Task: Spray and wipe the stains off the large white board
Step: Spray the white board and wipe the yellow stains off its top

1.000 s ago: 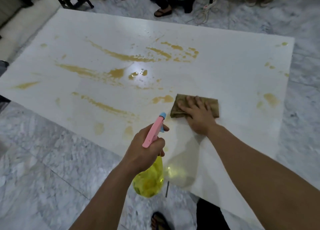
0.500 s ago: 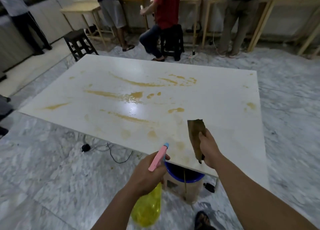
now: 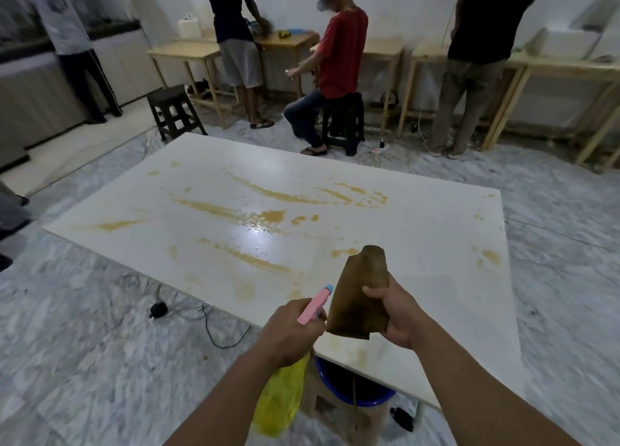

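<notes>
The large white board (image 3: 419, 217) lies flat in front of me, streaked with yellow-brown stains (image 3: 235, 212) across its middle and left, plus spots near its right edge. My left hand (image 3: 290, 331) grips a spray bottle (image 3: 280, 398) with a yellow body and pink nozzle pointing at the board, held over the near edge. My right hand (image 3: 396, 314) holds a brown cloth (image 3: 360, 298) up in the air above the board's near edge, off the surface.
A blue-rimmed bucket (image 3: 355, 392) stands under the board's near edge. Cables (image 3: 208, 321) lie on the marble floor at left. Beyond the board, three people stand or sit at wooden tables (image 3: 385, 49); a dark stool (image 3: 174, 110) stands at far left.
My right hand lifted the cloth off the board and now holds it spread in the air. My view rose from the board to take in the room. The bottle stays in my left hand.
</notes>
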